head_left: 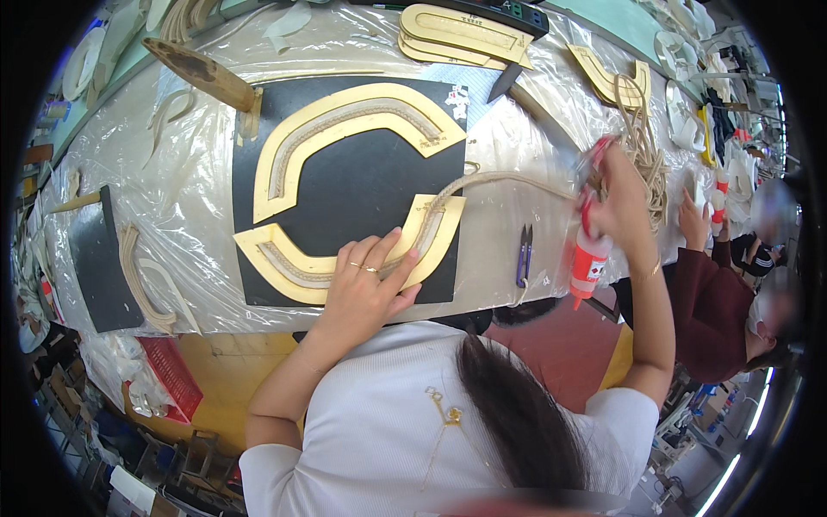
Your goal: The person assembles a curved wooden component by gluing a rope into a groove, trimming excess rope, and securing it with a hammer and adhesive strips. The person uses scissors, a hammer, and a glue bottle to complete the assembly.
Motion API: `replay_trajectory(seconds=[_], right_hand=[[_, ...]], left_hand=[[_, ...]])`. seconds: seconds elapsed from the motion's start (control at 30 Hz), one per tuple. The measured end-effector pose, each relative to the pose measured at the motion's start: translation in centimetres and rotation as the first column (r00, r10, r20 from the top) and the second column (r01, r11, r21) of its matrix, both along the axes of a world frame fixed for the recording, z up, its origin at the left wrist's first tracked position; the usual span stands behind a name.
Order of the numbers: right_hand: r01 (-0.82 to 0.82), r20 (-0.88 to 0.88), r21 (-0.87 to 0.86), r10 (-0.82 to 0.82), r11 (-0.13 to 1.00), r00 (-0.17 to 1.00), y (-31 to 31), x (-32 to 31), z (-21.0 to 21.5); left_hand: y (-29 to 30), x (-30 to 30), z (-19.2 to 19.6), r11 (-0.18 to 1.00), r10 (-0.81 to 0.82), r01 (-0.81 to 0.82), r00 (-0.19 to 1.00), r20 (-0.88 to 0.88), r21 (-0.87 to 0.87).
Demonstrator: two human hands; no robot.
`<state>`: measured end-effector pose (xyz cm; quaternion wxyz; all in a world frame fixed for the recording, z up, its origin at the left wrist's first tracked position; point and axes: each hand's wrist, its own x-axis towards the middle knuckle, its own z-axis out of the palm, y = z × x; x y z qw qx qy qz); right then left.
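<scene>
My left hand [369,276] lies on the lower pale yellow curved template [439,237], fingers spread. Its fingertips touch the beige braided cord [306,277] in the groove. The cord runs out of the template's right end toward my right hand [618,202], which is raised and closed around red-handled scissors [594,215]. Motion smears the scissors, so the blades cannot be made out. Just below this hand is a red-and-white squeeze bottle [589,265] with a red nozzle. The upper curved template [362,99] also has braided cord in its groove. Both templates rest on a black board [345,189].
A wooden post [202,76] stands at the board's far left corner. Purple-handled thread snips [524,257] lie to its right. Near the far edge are a hammer [517,86], stacked templates [465,34] and a cord bundle [642,155]. Another person's hand [692,222] is at far right.
</scene>
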<state>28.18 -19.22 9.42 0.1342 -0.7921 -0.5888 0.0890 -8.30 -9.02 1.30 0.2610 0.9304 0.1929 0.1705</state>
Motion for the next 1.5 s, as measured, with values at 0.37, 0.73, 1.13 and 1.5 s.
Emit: replay_trajectory(seconds=[0.37,0.73,1.13,1.5], right_hand=[[-0.249,-0.078,-0.234,0.238,0.940,0.968,-2.9,-4.4,-0.6],[-0.419,0.005,-0.074,0.420,0.905,0.907,0.3,-5.5,-2.5],[-0.416,0.114,-0.085,0.423,0.906,0.899,0.5,-5.7,-3.5],[-0.469,0.094,-0.006,0.467,0.883,0.879,-0.2,-4.9,-6.1]], left_hand=[[1.7,-0.4,3.3,0.987,-0.145,0.149,0.987,-0.065,0.056],[2.1,0.1,3.8,0.976,-0.218,0.218,0.976,-0.006,-0.011],[2.4,0.3,4.2,0.979,-0.199,0.199,0.980,0.004,-0.044],[1.9,0.4,3.7,0.984,-0.170,0.169,0.985,-0.018,-0.048]])
